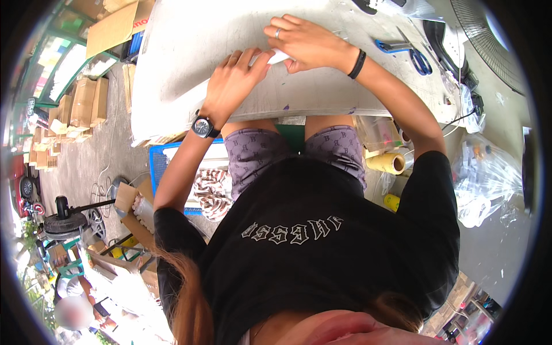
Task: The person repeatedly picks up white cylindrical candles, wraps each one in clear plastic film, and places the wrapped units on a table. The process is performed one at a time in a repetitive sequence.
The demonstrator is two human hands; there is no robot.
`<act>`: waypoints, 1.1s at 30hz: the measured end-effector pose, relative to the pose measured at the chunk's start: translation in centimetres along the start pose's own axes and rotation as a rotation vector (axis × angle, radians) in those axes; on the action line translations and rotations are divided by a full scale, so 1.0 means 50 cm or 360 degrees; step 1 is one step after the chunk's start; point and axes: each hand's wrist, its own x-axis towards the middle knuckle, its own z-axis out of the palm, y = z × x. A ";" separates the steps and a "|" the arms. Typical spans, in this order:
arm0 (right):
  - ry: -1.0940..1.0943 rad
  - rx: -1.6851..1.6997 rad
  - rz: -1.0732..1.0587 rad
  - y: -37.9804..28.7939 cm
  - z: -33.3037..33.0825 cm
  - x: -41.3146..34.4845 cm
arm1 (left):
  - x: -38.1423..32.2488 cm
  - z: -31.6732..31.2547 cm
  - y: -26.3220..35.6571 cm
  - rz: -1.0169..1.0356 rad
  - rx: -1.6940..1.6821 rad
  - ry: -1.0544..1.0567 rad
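Over the pale worktable (258, 103), my left hand (237, 75), with a watch on its wrist, grips one end of a white, roll-like object (279, 56) between thumb and fingers. My right hand (302, 43), wearing a ring and a dark wristband, is curled over the object's other end, palm down; its fingertips are partly hidden. What the white object is made of cannot be told. To the right of my right hand lie blue-handled scissors (420, 61) and a blue utility knife (392, 46).
A fan (491, 39) stands beyond the table's right end. Yellow rolls (386, 164) and clear plastic bags (487, 177) are at the lower right. A blue crate (157, 164) holds striped cloth. Cardboard boxes (84, 103) stand at the left; another person (84, 289) is at the lower left.
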 end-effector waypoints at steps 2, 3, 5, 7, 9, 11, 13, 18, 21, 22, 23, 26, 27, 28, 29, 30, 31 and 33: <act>0.0008 0.0046 0.0007 -0.006 0.006 0.000 | -0.002 -0.005 0.000 -0.0010 -0.0037 -0.0014; 0.0031 0.0034 0.0005 -0.007 0.008 -0.002 | -0.003 -0.005 0.001 0.0012 -0.0041 -0.0001; 0.0075 0.0009 -0.0001 -0.009 0.013 -0.008 | -0.003 0.000 0.000 0.0056 -0.0048 0.0027; 0.0060 -0.0011 0.0094 -0.017 0.029 -0.011 | -0.006 0.009 -0.008 0.0088 -0.0052 0.0071; 0.0074 -0.0010 0.0252 -0.023 0.039 -0.017 | -0.004 0.014 -0.011 0.0090 -0.0082 0.0063; -0.0117 0.0268 0.0425 -0.011 0.028 -0.024 | -0.007 0.021 -0.015 0.0093 -0.0103 0.0056; -0.0169 0.0617 0.0555 0.027 0.015 -0.051 | -0.013 0.027 -0.024 0.0098 -0.0103 0.0029; 0.0534 0.0507 0.1598 0.341 0.017 -0.195 | -0.048 0.026 -0.054 0.0035 -0.0125 -0.0039; 0.0054 -0.0088 0.2382 0.568 0.088 -0.376 | -0.042 0.033 -0.055 0.0059 -0.0201 -0.0059; 0.0206 0.0267 0.2395 0.637 0.098 -0.483 | -0.025 0.039 -0.051 0.0100 -0.0257 -0.0026; 0.0361 0.0597 0.2385 0.682 0.091 -0.582 | -0.005 0.053 -0.047 0.0149 -0.0323 0.0016; 0.0379 0.1501 0.2385 0.593 0.139 -0.324 | -0.071 0.000 -0.048 -0.0091 -0.0210 -0.0138; 0.0421 0.1572 0.2299 0.625 0.138 -0.369 | -0.056 0.004 -0.044 -0.0070 -0.0249 -0.0130; 0.0474 0.1588 0.2255 0.686 0.134 -0.471 | -0.029 0.020 -0.039 -0.0009 -0.0329 -0.0099; 0.0503 0.1641 0.2177 0.715 0.130 -0.533 | -0.014 0.030 -0.034 0.0014 -0.0386 -0.0090; 0.0425 0.1644 0.2202 0.707 0.148 -0.483 | -0.025 0.022 -0.029 -0.0064 -0.0380 -0.0127; 0.0378 0.1570 0.2280 0.701 0.117 -0.486 | -0.015 0.022 -0.021 -0.0082 -0.0421 -0.0124; 0.0912 0.1739 0.1973 0.688 0.138 -0.452 | -0.022 0.021 -0.015 -0.0143 -0.0428 -0.0158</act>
